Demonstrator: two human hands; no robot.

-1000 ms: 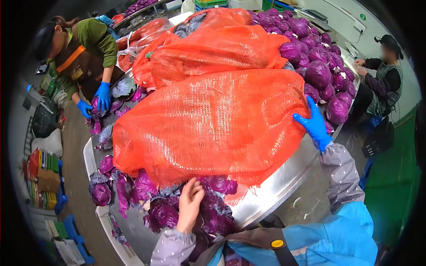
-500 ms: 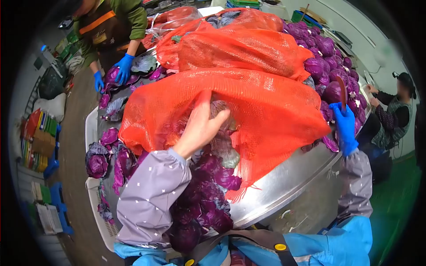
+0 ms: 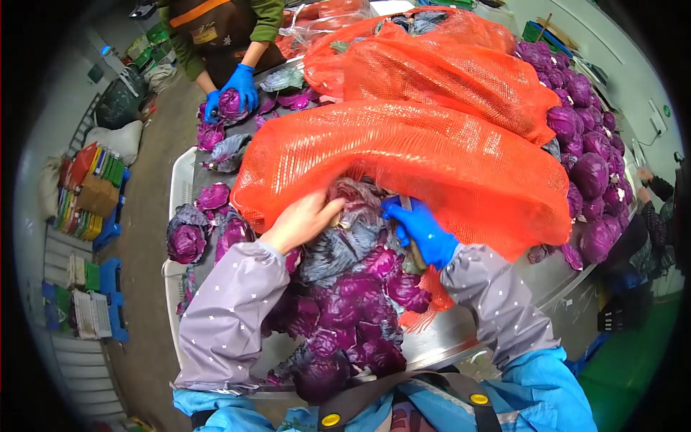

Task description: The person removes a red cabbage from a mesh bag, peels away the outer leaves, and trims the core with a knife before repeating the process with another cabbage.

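A red mesh bag [image 3: 403,147] lies across the metal table, its opening facing me. At that opening sits a cabbage with dark outer leaves [image 3: 353,209]. My bare left hand [image 3: 306,219] holds this cabbage from its left side, fingers partly hidden by it. On the cabbage's right is my right hand [image 3: 421,230] in a blue glove, its fingers wrapped round a knife [image 3: 416,252], only partly visible. Purple cabbage leaves [image 3: 345,309] are heaped just below, towards my body.
More filled red mesh bags [image 3: 446,72] lie behind. Purple cabbages [image 3: 590,173] are piled at the right. A co-worker's blue-gloved hands [image 3: 241,86] hold a cabbage at the upper left. A white basket [image 3: 181,180] stands at the table's left edge. Another person is at far right.
My right hand has moved left from the table's right side to the cabbage. My left hand has drawn back out of the bag, and the dark-leaved cabbage now shows at the opening.
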